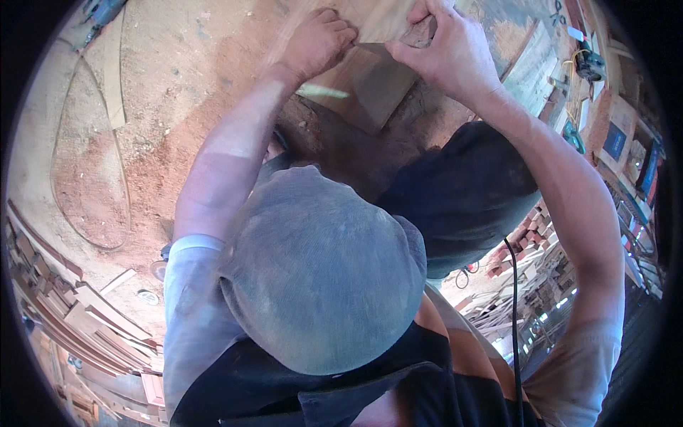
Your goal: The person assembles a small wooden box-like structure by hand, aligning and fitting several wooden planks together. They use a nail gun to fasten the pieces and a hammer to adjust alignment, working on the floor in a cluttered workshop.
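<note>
Pale wooden boards (380,20) lie at the top middle, in front of my bent knees, with a darker wooden piece (371,84) below them. My left hand (318,44) is closed, its fingers curled down at the left side of the boards; what they hold, if anything, is hidden. Across from it, my right hand (459,57) closes its thumb and fingers around a small brownish piece (418,33) at the boards' right side. The upper frame edge cuts off part of the right fingers.
Sawdust covers the floor (160,92), where a thin cable (55,164) loops at the left. A power tool (103,11) sits at the top left. Wood strips (89,313) are piled lower left, small wood blocks (532,231) at right. Another tool (589,65) lies upper right.
</note>
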